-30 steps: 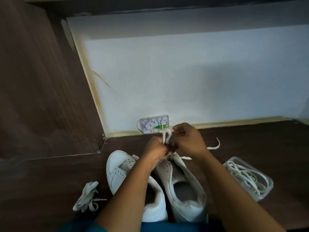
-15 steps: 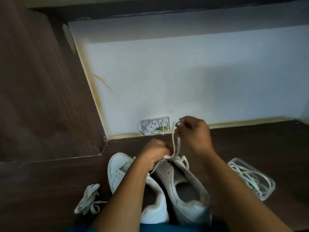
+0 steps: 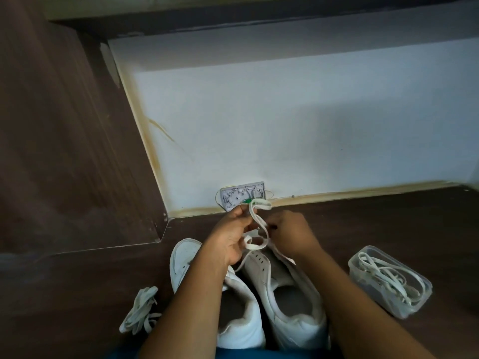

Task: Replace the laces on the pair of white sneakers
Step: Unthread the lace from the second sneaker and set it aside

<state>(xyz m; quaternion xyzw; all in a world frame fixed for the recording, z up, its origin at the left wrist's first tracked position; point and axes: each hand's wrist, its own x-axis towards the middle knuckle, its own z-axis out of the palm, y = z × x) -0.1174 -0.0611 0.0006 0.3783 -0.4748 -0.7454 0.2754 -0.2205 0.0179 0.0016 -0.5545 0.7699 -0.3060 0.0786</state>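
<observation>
Right hand (image 3: 290, 235), lowered, and left hand (image 3: 229, 235) pinch lace (image 3: 261, 225) — tub (image 3: 412, 310) holds laces (image 3: 383, 275).

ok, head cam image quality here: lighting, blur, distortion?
Head view: dim overall; dark wood surface underexposed, white wall brightest, with soft shadows across its top and right; wide-angle bowing along the wall base; left hand, right hand and lace slightly soft; no glare.
</observation>
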